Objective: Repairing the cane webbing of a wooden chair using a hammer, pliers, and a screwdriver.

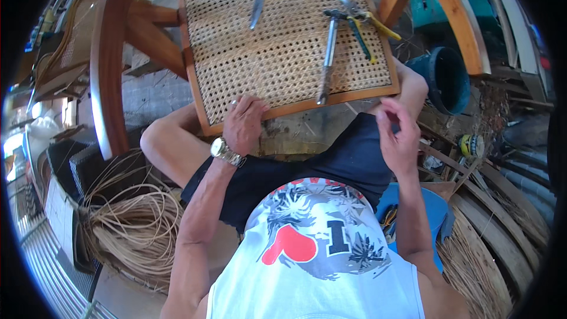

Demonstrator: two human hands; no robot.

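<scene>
Left hand [244, 124] pressing flat, fingers spread, on cane seat [283, 41] near edge; right hand [397, 136] hovering beside it, fingertips pinching, contents unclear.

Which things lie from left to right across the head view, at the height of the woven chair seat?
Curved wooden chair arm → flat metal blade → hammer → yellow-handled pliers → dark blue bucket.

The woven cane seat [283, 41] in its wooden frame lay flat, near edge resting across the person's knees.
</scene>
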